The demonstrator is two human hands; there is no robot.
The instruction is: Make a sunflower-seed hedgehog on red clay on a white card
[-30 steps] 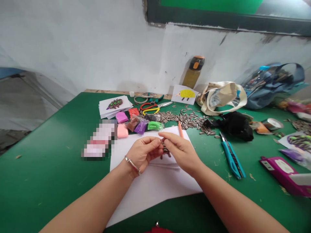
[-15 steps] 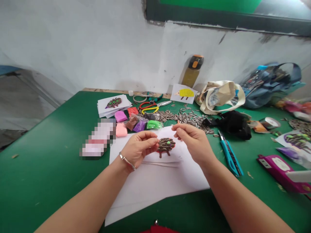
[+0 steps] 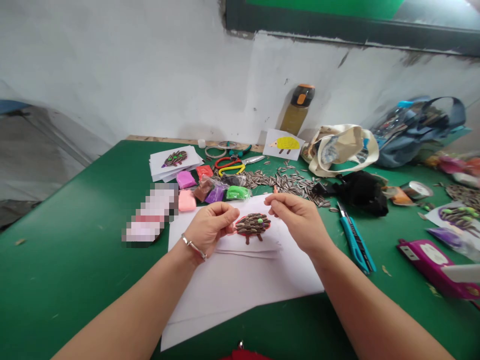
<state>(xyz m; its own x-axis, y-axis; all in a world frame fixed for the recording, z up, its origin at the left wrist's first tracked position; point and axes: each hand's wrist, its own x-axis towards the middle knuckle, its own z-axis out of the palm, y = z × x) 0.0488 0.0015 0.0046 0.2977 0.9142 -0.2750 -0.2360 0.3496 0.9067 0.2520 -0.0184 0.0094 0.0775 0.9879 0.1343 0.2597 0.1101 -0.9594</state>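
My left hand (image 3: 215, 225) is closed in a pinch at the left end of a hedgehog picture (image 3: 252, 225). Anything between its thumb and forefinger is too small to make out. The picture's body is covered in striped sunflower seeds, with a red outline, brown legs and a light green dot on top. Over the picture's right side, my right hand (image 3: 296, 215) is also pinched, its fingertips hiding what they may hold. A tiny orange bit shows just above those fingertips. Beneath both hands lie white sheets of paper (image 3: 240, 285).
Clay packets, including a green one (image 3: 238, 192), lie behind the sheets near loose sunflower seeds (image 3: 296, 185) and scissors (image 3: 240, 165). A teal utility knife (image 3: 354, 240) is at right. A bottle (image 3: 298, 110) leans against the wall beside a cream bag (image 3: 341, 150).
My left hand has shifted slightly left, away from the seed-covered body, uncovering more of its left end. My right hand has hardly moved.
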